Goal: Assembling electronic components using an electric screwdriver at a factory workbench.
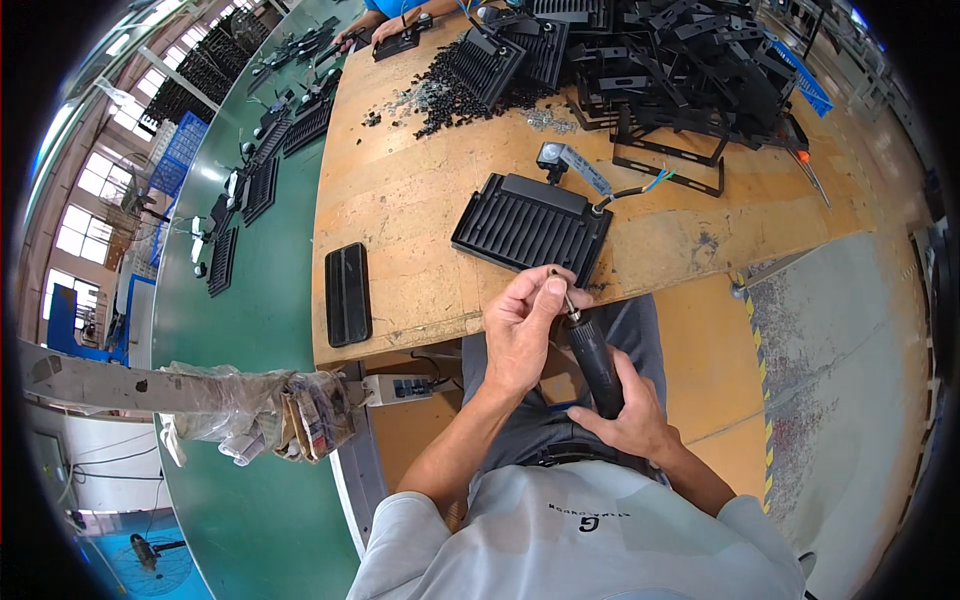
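My right hand (pixel 632 418) is wrapped round the black body of an electric screwdriver (pixel 594 365), its bit angled up and left. At the bit's tip, my left hand (pixel 520 335) is closed in a pinch of thumb and fingers; what small thing it holds there, if any, I cannot make out. Just beyond lies a black finned floodlight (pixel 530 220) near the table's front edge, ribbed back up. A sensor head (pixel 552 158) sticks out from its far side, and a short cable (pixel 630 191) with bared coloured wires trails to the right.
Black U-shaped brackets (pixel 690 80) are heaped at the far right of the wooden table (pixel 410 210), near a screwdriver with an orange handle (pixel 803 157). Small black parts (pixel 455 100) lie scattered. A black tray (pixel 348 295) sits left. Floodlights line a green surface (pixel 275 310). A co-worker's hands (pixel 388 30) are beyond.
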The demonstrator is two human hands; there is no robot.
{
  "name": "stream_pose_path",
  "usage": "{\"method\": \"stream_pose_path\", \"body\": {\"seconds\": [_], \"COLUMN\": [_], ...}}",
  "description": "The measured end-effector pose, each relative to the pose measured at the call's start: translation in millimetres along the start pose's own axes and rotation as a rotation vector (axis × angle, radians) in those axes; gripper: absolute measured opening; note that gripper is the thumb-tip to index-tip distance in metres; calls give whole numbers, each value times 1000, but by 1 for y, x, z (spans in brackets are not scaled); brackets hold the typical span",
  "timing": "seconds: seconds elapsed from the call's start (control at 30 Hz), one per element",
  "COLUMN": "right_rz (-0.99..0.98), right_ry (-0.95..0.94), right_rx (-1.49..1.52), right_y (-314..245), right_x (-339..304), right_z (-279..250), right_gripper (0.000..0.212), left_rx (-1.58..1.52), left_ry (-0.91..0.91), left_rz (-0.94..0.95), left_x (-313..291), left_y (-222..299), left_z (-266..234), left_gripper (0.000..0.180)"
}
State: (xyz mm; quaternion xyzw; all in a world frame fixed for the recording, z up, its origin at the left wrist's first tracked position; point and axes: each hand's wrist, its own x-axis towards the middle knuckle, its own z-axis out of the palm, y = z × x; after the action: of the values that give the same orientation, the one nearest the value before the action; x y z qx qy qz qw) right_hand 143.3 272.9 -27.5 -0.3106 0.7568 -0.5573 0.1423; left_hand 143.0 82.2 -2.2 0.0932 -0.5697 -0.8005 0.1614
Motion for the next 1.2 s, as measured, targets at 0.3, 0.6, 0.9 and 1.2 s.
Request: {"method": "stream_pose_path", "body": {"seconds": [0.3, 0.6, 0.9, 1.2], "right_rz": [121, 136, 298, 360], "right_ry": [-102, -68, -56, -139], "right_rx": [153, 168, 146, 267], "right_y": [-7, 2, 1, 4], "right_x": [14, 9, 2, -6], "right_z": [-6, -10, -13, -23], "right_gripper": [80, 76, 73, 70], "left_rx": [126, 1251, 1523, 1809], "left_ry": [-10, 510, 405, 284], "left_rz": [150, 377, 287, 411], "left_x": [35, 221, 267, 275], "left_y": [28, 59, 55, 55], "left_z": [-25, -216, -257, -270], "left_gripper": [24, 25, 19, 18]}}
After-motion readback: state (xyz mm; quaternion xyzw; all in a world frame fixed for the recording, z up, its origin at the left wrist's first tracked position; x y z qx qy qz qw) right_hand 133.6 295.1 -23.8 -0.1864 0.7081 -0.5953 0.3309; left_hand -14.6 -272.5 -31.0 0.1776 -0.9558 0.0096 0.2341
